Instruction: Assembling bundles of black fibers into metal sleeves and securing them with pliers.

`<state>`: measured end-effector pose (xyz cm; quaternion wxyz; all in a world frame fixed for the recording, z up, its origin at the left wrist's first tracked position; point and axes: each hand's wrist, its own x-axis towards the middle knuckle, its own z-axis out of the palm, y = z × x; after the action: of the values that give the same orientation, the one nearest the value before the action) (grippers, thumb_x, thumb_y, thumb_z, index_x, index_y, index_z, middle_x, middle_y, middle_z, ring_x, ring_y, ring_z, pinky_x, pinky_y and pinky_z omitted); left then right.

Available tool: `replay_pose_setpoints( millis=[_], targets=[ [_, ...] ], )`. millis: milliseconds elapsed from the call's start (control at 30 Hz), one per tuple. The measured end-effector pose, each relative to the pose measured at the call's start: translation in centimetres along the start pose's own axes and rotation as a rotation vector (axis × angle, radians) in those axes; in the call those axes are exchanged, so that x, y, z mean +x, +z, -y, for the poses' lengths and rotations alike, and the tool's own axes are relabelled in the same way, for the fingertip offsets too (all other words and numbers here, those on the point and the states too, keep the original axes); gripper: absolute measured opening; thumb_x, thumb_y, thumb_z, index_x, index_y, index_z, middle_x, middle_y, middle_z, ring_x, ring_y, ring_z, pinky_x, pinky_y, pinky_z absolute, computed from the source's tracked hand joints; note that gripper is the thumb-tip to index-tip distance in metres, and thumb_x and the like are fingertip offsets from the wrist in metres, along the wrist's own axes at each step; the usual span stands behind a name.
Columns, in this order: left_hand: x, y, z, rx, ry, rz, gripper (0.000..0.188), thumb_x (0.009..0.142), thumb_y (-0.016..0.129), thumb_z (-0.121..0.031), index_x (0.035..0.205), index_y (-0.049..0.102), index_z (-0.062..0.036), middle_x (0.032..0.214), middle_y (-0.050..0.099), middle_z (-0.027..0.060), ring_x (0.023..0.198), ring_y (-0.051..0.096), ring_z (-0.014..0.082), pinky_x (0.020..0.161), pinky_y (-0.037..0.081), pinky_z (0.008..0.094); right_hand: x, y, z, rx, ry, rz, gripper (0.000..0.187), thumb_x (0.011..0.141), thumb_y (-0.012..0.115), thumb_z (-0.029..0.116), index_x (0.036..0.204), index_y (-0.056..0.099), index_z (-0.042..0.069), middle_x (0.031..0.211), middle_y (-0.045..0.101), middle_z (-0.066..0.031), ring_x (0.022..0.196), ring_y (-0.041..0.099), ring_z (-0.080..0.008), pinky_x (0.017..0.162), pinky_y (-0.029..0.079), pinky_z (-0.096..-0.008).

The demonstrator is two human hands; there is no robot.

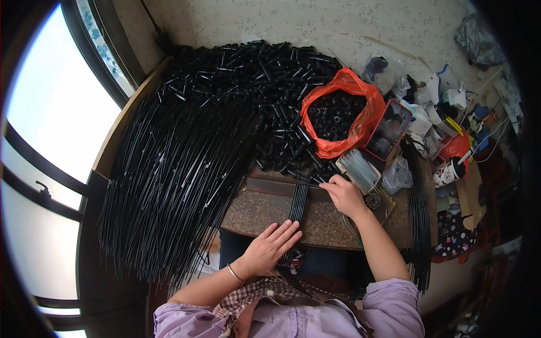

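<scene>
A row of thin black rods (298, 201) lies side by side on the brown speckled worktop (256, 207), their upper ends at a dark strip (270, 186). My left hand (274, 243) rests flat over the rods' near ends at the table's front edge, fingers stretched out. At the rods' upper ends, my right hand (345, 195) is closed in a pinch. Between its thumb and fingers is a thin dark rod-like piece (313, 185) pointing left across the row. Its far tip is too small to make out.
A large bundle of long black rods (174, 180) covers the left side. Behind lies a heap of black tubular parts (253, 73). An orange bag (311, 101) holds small black parts. Right are a phone (389, 130), a box of thin pale strands (359, 170), a clear bag (397, 174) and clutter.
</scene>
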<state>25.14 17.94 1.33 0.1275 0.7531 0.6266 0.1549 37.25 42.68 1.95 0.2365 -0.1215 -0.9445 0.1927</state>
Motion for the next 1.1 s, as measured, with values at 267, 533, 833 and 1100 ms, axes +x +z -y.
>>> replay_pose_setpoints(
  millis=[267,533,833,1100],
  targets=[
    [0.4,-0.2,0.2,-0.03,0.008,0.014,0.08,0.064,0.057,-0.019,0.137,0.026,-0.0042,0.143,0.022,0.017,0.133,0.022,0.0297,0.105,0.019,0.0417,-0.1,0.3,0.6,-0.065,0.075,-0.033,0.016,0.075,0.06,0.002,0.089,0.065,0.007,0.077,0.055,-0.0089,0.067,0.058,-0.027,0.057,0.046,-0.034],
    [0.0,-0.2,-0.1,0.007,0.002,0.009,0.079,0.066,0.057,-0.019,0.137,0.025,-0.0039,0.143,0.021,0.0165,0.133,0.02,0.03,0.106,0.019,0.0415,1.5,-0.9,-1.3,0.174,0.075,0.175,0.011,0.076,0.06,0.004,0.085,0.066,0.004,0.078,0.059,-0.0085,0.071,0.059,-0.0251,0.064,0.046,-0.0328],
    [-0.6,-0.2,-0.6,0.099,0.016,0.016,0.078,0.066,0.052,-0.012,0.137,0.023,-0.0032,0.143,0.021,0.0173,0.133,0.019,0.0302,0.106,0.018,0.0418,1.4,-0.7,0.5,0.073,0.144,0.24,0.011,0.076,0.059,0.008,0.084,0.067,0.007,0.081,0.059,-0.0101,0.078,0.058,-0.0284,0.069,0.047,-0.0344],
    [0.1,0.0,-0.7,0.036,0.054,-0.041,0.078,0.065,0.051,-0.011,0.137,0.022,-0.0014,0.143,0.021,0.0183,0.133,0.02,0.0307,0.106,0.019,0.0411,2.5,2.7,1.9,0.04,0.243,-0.047,0.011,0.073,0.063,0.009,0.081,0.063,0.001,0.079,0.061,-0.0127,0.072,0.06,-0.0286,0.064,0.047,-0.035]
  ],
)
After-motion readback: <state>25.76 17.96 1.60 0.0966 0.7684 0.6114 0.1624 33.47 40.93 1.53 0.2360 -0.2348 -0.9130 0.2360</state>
